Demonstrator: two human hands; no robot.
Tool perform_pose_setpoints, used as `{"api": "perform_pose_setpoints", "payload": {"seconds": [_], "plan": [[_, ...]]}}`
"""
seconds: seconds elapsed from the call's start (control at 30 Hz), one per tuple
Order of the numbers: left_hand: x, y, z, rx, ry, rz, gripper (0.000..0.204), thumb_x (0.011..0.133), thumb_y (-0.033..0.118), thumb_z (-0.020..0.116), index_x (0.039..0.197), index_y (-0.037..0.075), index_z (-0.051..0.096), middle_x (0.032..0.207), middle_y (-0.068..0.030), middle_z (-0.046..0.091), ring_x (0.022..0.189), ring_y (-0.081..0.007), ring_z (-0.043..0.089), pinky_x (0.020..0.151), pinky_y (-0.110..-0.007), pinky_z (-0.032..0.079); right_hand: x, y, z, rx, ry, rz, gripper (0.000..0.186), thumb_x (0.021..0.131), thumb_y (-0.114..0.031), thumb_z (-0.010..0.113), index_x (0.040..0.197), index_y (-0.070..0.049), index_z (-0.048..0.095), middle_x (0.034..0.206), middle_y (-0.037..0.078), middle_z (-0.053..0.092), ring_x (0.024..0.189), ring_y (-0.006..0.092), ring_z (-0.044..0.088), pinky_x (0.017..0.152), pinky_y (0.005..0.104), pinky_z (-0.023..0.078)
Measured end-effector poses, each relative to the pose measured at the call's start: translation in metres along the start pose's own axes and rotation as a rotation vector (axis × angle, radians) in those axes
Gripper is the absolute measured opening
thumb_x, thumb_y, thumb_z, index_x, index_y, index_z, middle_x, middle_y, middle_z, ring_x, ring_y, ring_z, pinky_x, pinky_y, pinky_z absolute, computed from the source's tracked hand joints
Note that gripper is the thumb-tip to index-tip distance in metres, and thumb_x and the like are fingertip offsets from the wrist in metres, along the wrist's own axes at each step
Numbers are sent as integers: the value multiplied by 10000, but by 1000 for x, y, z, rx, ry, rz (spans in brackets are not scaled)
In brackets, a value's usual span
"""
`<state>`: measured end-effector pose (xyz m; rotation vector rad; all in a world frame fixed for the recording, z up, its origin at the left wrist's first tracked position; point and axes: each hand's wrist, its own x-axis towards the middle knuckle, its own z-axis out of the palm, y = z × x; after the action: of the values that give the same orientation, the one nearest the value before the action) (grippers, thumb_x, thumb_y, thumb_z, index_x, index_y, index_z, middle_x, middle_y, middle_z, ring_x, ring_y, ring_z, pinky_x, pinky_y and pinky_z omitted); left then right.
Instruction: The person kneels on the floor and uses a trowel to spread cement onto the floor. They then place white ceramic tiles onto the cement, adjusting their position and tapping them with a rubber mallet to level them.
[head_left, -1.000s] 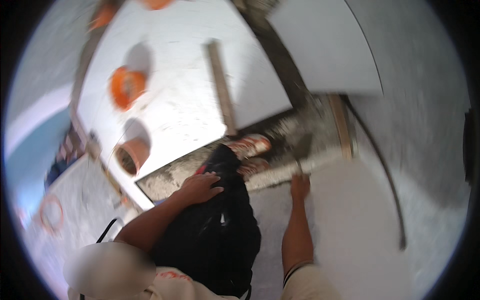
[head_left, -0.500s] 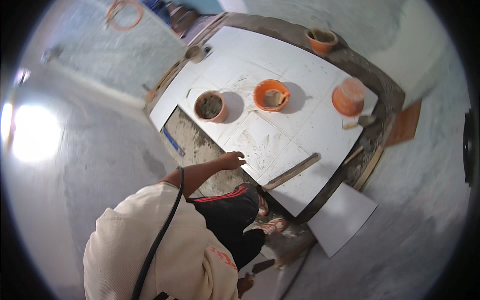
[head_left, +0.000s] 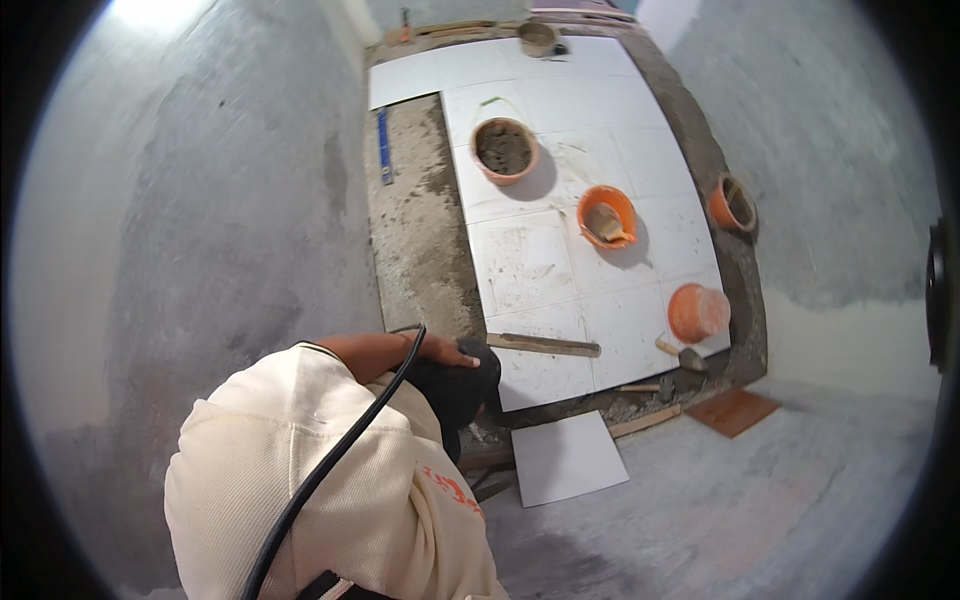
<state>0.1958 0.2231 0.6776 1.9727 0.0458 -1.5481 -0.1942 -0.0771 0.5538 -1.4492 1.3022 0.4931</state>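
My left hand [head_left: 450, 351] rests open on my black-clad knee [head_left: 470, 385], beside the bare rough strip of floor [head_left: 410, 240]. Just right of it a wooden batten [head_left: 545, 346] lies across the white tiles [head_left: 625, 280]. Near the far end of the bare strip is a blue bar [head_left: 385, 145], perhaps a level. A loose white tile [head_left: 570, 460] lies right of my body. My right hand is hidden behind my body.
On the tiles stand mortar bucket [head_left: 505, 152], orange bucket [head_left: 604, 220], upturned bucket [head_left: 695, 312] beside a trowel [head_left: 690, 358], and grey container [head_left: 537, 38]. Another bucket [head_left: 732, 205] sits at the right edge, near a brown tile [head_left: 730, 410] below. Concrete walls [head_left: 180, 220] border the floor.
The view has swung round, bringing the whole tiled area upright into frame. My left hand has come back from over the tiles onto my knee. My right hand has left view.
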Motion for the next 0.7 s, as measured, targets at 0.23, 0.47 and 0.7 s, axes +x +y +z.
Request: {"api": "perform_pose_setpoints", "payload": {"seconds": [0.23,0.47,0.7], "plan": [[1,-120,-72,-115,340,-27,859,858,678,648,1314,-50,647,1347,-291,630,1294,-419,581,1088,-450,443,17,-137,21,-275,-105,-97,328,820,-169,768,1034,57,663,892,212,693,772,338,692,675,436,548],[22,-217,-160,-238,363,-164,703,834,576,722,1178,-37,725,1229,-277,696,1189,-411,653,1020,-454,501,-10,-229,102,-1208,-307,-388,326,829,-185,768,1021,57,661,899,213,696,785,328,700,684,423,552],[-36,-254,-282,-482,213,-278,565,839,429,781,1170,-28,745,1153,-217,743,1049,-357,723,994,-431,540,16,-382,195,-853,-384,-587,339,844,-184,785,1032,41,613,823,128,681,703,219,666,619,358,531]]}}
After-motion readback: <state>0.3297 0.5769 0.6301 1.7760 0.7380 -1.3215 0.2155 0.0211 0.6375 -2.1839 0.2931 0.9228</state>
